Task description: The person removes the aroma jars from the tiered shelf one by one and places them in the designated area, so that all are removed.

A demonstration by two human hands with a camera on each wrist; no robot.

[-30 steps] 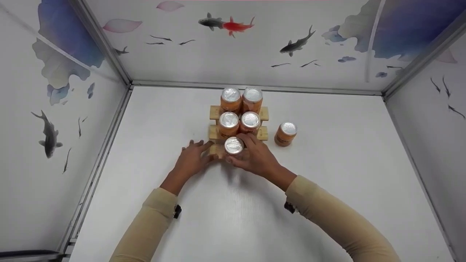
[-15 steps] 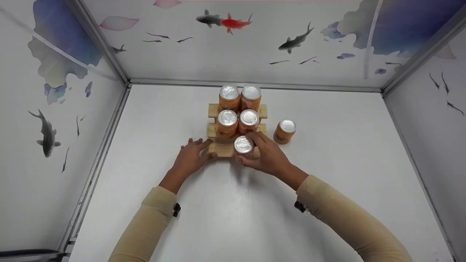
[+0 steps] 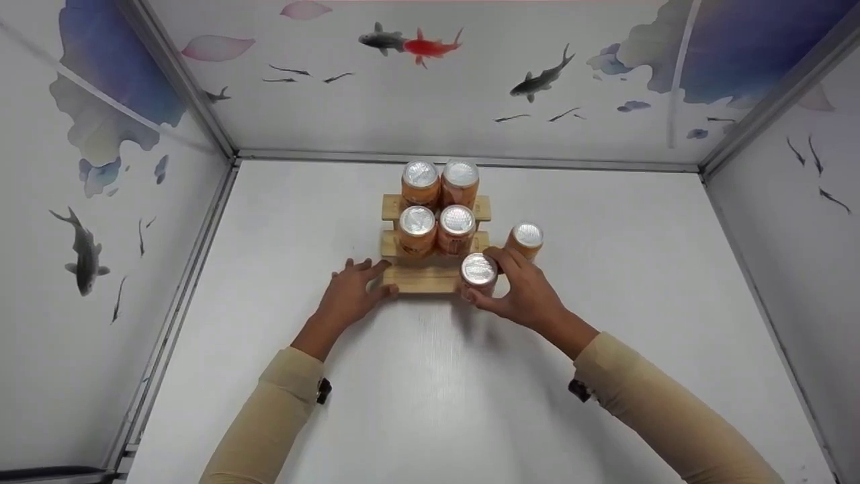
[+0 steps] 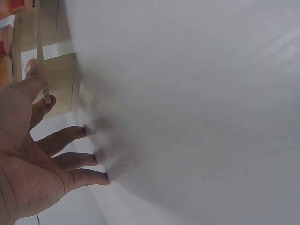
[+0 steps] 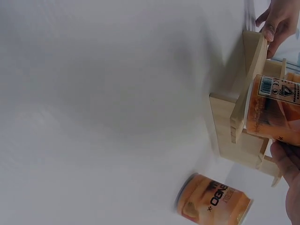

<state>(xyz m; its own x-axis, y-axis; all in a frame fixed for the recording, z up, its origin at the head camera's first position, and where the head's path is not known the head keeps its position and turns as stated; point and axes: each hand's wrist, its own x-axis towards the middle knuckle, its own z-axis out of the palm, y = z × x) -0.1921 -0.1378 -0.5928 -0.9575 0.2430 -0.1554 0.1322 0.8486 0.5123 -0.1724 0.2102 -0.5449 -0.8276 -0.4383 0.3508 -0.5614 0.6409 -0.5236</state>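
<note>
A stepped wooden rack (image 3: 422, 279) stands mid-table, with orange cans (image 3: 417, 232) upright in pairs on its upper two steps. At its left end my left hand (image 3: 351, 292) pinches the front board between thumb and forefinger; the other fingers spread down onto the table in the left wrist view. My right hand (image 3: 531, 296) grips an orange can (image 3: 479, 269) with a silver lid, upright at the right end of the lowest step. The right wrist view shows this can's base right at the board's edge.
Another orange can (image 5: 213, 199) stands on the white table (image 3: 430, 390) to the right of the rack, just behind the right hand. Fish-patterned panels (image 3: 430, 101) enclose the table at the back and sides.
My right hand has slid the can rightward along the lowest step, from near its middle to its right end. The left hand keeps its place at the rack's left end.
</note>
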